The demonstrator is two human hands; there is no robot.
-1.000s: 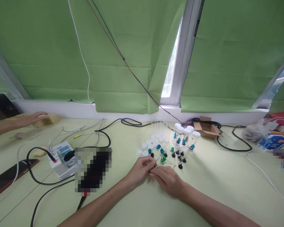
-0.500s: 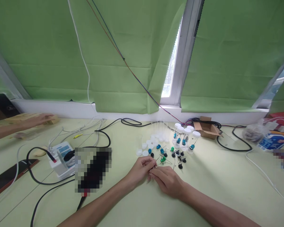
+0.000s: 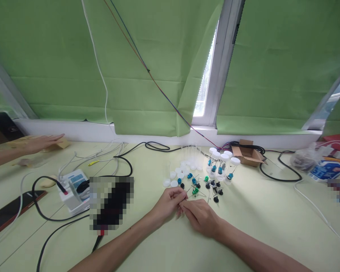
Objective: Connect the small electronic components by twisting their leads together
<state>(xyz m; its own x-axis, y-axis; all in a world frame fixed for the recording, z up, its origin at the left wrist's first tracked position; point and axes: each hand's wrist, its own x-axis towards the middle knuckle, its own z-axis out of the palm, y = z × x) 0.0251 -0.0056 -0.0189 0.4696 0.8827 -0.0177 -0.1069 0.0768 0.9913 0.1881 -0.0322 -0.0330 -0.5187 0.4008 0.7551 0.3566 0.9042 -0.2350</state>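
Observation:
My left hand (image 3: 170, 202) and my right hand (image 3: 200, 215) meet over the table, fingers closed and fingertips together. Whatever they pinch is too small and too hidden to name. Just beyond them lie several small black knobs (image 3: 216, 199) with thin metal pins, green pieces (image 3: 195, 191) and blue pieces (image 3: 194, 181). White round caps (image 3: 166, 183) lie left of these pieces. Clear tubes with white lids (image 3: 234, 161) stand upright at the back right, blue pieces on wires inside them. Behind the caps are more clear tubes (image 3: 197, 156), hard to make out.
A white power strip (image 3: 75, 192) with black cables sits at the left, beside a blurred dark object (image 3: 113, 204). An open cardboard box (image 3: 249, 153) stands near the wall. Another person's hand (image 3: 47, 141) rests on a yellowish block at the far left. Plastic bags (image 3: 303, 158) lie far right.
My hands stay together, with only a slight shift of the right fingers. At the far left, the other person's hand has flattened and stretched out over the yellowish block.

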